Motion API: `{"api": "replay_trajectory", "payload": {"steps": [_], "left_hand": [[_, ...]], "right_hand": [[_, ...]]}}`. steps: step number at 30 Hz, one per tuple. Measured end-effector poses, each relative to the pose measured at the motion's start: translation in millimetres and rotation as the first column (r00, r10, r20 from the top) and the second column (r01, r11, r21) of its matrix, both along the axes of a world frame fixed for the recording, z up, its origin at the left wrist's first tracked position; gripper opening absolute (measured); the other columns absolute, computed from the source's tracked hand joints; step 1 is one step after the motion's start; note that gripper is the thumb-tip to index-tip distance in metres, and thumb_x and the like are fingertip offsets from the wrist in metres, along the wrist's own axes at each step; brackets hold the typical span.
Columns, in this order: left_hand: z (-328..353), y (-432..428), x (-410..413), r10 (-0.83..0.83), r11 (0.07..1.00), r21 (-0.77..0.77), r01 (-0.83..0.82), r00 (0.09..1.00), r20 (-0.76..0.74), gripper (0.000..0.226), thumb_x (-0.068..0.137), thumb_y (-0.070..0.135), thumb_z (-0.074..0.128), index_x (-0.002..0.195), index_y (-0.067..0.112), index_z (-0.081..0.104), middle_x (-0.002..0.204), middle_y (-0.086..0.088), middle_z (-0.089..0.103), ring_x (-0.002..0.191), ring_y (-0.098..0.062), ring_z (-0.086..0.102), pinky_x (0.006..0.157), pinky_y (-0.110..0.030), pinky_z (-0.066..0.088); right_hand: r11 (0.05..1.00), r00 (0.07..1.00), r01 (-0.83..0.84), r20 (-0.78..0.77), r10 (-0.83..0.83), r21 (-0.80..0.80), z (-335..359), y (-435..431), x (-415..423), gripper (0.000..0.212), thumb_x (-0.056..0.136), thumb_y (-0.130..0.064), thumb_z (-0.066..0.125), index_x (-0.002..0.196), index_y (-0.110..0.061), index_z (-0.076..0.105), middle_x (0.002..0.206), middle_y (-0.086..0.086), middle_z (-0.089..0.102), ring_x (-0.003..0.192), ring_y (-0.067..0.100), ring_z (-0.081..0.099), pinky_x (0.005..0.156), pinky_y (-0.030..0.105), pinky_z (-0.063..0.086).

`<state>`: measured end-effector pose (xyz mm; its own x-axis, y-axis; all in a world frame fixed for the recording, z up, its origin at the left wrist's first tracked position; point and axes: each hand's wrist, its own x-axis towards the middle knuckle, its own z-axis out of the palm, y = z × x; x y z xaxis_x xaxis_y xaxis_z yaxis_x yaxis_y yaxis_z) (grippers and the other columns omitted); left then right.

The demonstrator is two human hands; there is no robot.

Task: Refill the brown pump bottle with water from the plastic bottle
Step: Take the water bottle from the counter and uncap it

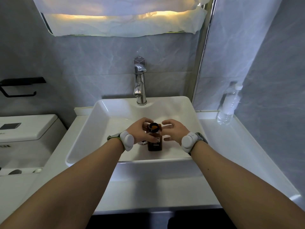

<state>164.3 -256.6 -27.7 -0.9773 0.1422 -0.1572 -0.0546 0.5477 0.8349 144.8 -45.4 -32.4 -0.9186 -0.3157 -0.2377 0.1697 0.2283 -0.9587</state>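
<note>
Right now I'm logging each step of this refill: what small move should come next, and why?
Probably the right hand should reach for the plastic bottle standing capped on the counter by the wall. The brown bottle stands in the sink, its mouth open with no pump on it, the left hand steadying it, while the right hand is open and empty beside it.

- pump bottle (pixel 154 142) stands upright in the sink (pixel 105 129), near the middle, just right of the drain
- left hand (pixel 140 133) is on its left side, right hand (pixel 173 132) just beside it on the right
- faucet (pixel 140 85) sits behind it at the sink's back edge
- plastic bottle (pixel 228 106) is on the counter (pixel 231 146) way off right, in the back corner against the wall
- toilet tank (pixel 28 129) is left of the sink
</note>
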Motion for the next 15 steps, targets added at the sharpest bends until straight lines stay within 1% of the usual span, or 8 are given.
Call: {"api": "replay_trajectory", "payload": {"steps": [2, 4, 6, 8, 10, 11, 13, 15], "left_hand": [[11.6, 4.5, -3.2, -0.013, 0.999, 0.033, 0.013, 1.0, -0.009, 0.081, 0.071, 0.013, 0.098, 0.138, 0.023, 0.055, 0.121, -0.001, 0.072, 0.106, -0.018, 0.072, 0.087, -0.026, 0.058], [25.5, 12.0, -6.2, -0.018, 0.998, 0.054, 0.02, 0.999, -0.027, 0.077, 0.073, 0.017, 0.096, 0.139, 0.022, 0.057, 0.124, -0.002, 0.069, 0.108, -0.016, 0.071, 0.086, -0.022, 0.057], [39.8, 22.1, -8.8, -0.029, 0.997, 0.068, 0.033, 0.998, -0.056, 0.072, 0.072, 0.022, 0.094, 0.136, 0.021, 0.062, 0.127, -0.005, 0.069, 0.113, -0.018, 0.069, 0.094, -0.029, 0.058], [53.9, 35.4, -13.1, -0.049, 0.996, 0.073, 0.056, 0.994, -0.094, 0.056, 0.08, 0.016, 0.09, 0.13, 0.019, 0.066, 0.127, -0.008, 0.071, 0.117, -0.024, 0.069, 0.102, -0.037, 0.058], [65.2, 50.3, -17.9, -0.057, 0.994, 0.081, 0.069, 0.988, -0.14, 0.037, 0.087, 0.009, 0.083, 0.121, 0.019, 0.07, 0.12, -0.009, 0.076, 0.114, -0.025, 0.072, 0.101, -0.036, 0.058], [70.0, 58.3, -19.9, -0.057, 0.993, 0.094, 0.073, 0.985, -0.162, 0.032, 0.088, 0.006, 0.081, 0.116, 0.018, 0.072, 0.116, -0.009, 0.078, 0.112, -0.026, 0.073, 0.1, -0.036, 0.058], [78.5, 75.6, -24.1, -0.064, 0.988, 0.124, 0.089, 0.978, -0.198, 0.026, 0.089, 0.004, 0.079, 0.112, 0.013, 0.074, 0.11, -0.011, 0.079, 0.107, -0.026, 0.075, 0.099, -0.038, 0.059], [83.8, 94.4, -29.5, -0.07, 0.987, 0.126, 0.101, 0.97, -0.231, 0.025, 0.089, 0.004, 0.079, 0.114, 0.006, 0.075, 0.107, -0.012, 0.08, 0.099, -0.023, 0.075, 0.095, -0.037, 0.061]], "right_hand": [[0.998, 0.999, 0.054, -0.002, -0.054, -0.032, 6.7, 1.1, -1.0, 0.045, 0.09, -0.005, 0.072, 0.131, -0.01, 0.056, 0.118, 0.018, 0.07, 0.118, 0.035, 0.065, 0.101, 0.054, 0.057], [0.997, 0.997, 0.072, -0.022, -0.073, -0.036, 15.3, 3.9, -1.6, 0.042, 0.091, -0.006, 0.07, 0.131, -0.009, 0.056, 0.114, 0.016, 0.069, 0.118, 0.035, 0.065, 0.102, 0.054, 0.056], [0.996, 0.995, 0.08, -0.049, -0.081, -0.029, 25.0, 8.6, -2.1, 0.041, 0.093, -0.009, 0.068, 0.132, -0.008, 0.056, 0.118, 0.017, 0.067, 0.116, 0.033, 0.066, 0.101, 0.053, 0.057], [0.995, 0.992, 0.094, -0.085, -0.097, -0.034, 36.5, 17.1, -3.7, 0.04, 0.094, -0.011, 0.066, 0.132, -0.009, 0.056, 0.121, 0.018, 0.068, 0.114, 0.031, 0.068, 0.099, 0.052, 0.059], [0.992, 0.986, 0.112, -0.115, -0.117, -0.054, 49.4, 28.0, -5.9, 0.036, 0.095, -0.013, 0.064, 0.13, -0.009, 0.056, 0.117, 0.017, 0.07, 0.111, 0.03, 0.07, 0.097, 0.05, 0.06], [0.99, 0.984, 0.123, -0.123, -0.131, -0.071, 55.1, 34.2, -7.2, 0.034, 0.096, -0.013, 0.064, 0.129, -0.009, 0.057, 0.115, 0.015, 0.071, 0.108, 0.03, 0.071, 0.095, 0.049, 0.061], [0.984, 0.979, 0.144, -0.132, -0.157, -0.103, 64.3, 47.4, -9.8, 0.029, 0.096, -0.014, 0.063, 0.125, -0.008, 0.06, 0.111, 0.014, 0.073, 0.103, 0.03, 0.074, 0.089, 0.044, 0.064], [0.978, 0.972, 0.174, -0.138, -0.19, -0.117, 71.3, 62.4, -11.1, 0.027, 0.096, -0.015, 0.063, 0.121, -0.007, 0.062, 0.109, 0.014, 0.075, 0.099, 0.03, 0.076, 0.082, 0.041, 0.064]]}}
